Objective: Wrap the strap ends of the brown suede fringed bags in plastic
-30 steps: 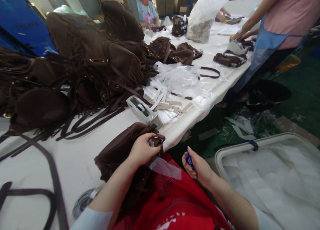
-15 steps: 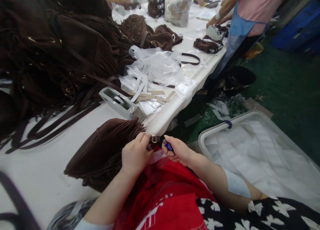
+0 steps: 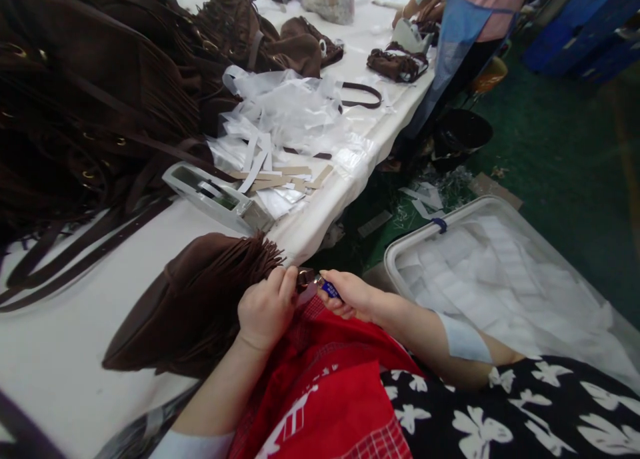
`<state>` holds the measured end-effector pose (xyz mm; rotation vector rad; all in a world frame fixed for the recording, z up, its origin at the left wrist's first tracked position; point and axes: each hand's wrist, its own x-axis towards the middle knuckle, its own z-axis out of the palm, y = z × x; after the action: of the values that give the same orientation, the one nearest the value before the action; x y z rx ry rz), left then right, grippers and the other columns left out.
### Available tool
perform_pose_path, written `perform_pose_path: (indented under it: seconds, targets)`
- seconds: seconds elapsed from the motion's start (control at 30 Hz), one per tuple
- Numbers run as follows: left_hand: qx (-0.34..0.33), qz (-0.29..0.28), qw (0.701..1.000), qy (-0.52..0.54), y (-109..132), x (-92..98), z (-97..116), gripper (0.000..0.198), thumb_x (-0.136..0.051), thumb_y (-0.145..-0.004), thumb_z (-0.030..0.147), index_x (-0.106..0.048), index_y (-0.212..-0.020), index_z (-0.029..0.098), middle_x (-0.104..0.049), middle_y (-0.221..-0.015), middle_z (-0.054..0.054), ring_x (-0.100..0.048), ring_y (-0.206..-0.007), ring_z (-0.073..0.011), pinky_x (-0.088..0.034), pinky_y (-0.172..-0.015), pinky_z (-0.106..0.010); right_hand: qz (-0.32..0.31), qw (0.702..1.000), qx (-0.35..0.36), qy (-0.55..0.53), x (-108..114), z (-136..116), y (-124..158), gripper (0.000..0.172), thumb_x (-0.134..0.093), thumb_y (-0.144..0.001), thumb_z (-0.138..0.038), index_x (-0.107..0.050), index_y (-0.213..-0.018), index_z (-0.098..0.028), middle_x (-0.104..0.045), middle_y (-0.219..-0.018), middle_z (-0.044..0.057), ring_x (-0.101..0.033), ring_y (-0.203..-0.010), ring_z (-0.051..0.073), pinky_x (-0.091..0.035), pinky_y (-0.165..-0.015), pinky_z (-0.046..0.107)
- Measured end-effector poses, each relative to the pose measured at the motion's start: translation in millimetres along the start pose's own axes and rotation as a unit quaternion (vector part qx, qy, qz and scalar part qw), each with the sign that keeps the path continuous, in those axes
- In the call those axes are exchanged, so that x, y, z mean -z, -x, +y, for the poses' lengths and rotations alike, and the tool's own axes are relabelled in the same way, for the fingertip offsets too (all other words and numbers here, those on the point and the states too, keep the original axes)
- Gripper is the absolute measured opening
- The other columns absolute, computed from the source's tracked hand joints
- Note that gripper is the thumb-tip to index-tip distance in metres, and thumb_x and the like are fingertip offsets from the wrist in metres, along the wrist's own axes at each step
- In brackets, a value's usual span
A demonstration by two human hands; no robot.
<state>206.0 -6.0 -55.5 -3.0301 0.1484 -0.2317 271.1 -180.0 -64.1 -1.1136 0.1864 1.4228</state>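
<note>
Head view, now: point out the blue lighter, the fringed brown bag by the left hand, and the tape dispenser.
Blue lighter (image 3: pixel 330 290): head view, on its blue body.
Fringed brown bag (image 3: pixel 170 306): head view, on its smooth panel.
Tape dispenser (image 3: pixel 214 207): head view, on its near side wall.

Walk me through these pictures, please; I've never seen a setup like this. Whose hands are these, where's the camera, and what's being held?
There is no machine here: a person works with two bare hands. Every picture comes from one camera worn on that person's head, looking forward and down. The left hand grips a small dark-brown strap loop beside a dark-brown fringed bag. The right hand holds a small blue lighter with a metal top, its tip close to the loop; I can't make out a flame. On the white-covered table lie a heap of dark-brown bags, a pale grey tape dispenser, crumpled clear plastic and flat tan and white strips.
</note>
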Motion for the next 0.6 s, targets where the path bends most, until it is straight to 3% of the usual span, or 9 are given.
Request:
perform_pose_path:
  seconds: [0.33, 0.6]
  targets:
    - [-0.033, 0.075, 0.997, -0.016, 1.8, -10.3, -2.6, 0.023, -0.051, -0.091, 0.03, -0.066, -0.105, 0.022, -0.065, -0.076, -0.005, -0.047, -0.052, -0.0174, -0.022, -0.051, -0.035, 0.019, 1.0, 0.003, 0.011, -0.7, -0.9, -2.8, 0.045, -0.022, -0.096, -0.046, -0.042, -0.066, -0.019, -0.028, -0.043, -0.009, -0.014, -0.031, 0.005, -0.011, -0.03, 0.016]
    - [-0.034, 0.065, 0.997, 0.0, 1.9, -9.6, -1.5, 0.023, -0.055, -0.087, 0.03, -0.067, -0.105, 0.022, -0.064, -0.074, -0.004, -0.048, -0.05, -0.0173, -0.022, -0.05, -0.034, 0.014, 1.0, 0.002, -0.004, 2.7, 0.3, -3.0, 0.049, -0.022, -0.096, -0.05, -0.043, -0.065, -0.019, -0.029, -0.042, -0.008, -0.014, -0.031, 0.005, -0.009, -0.031, 0.017]
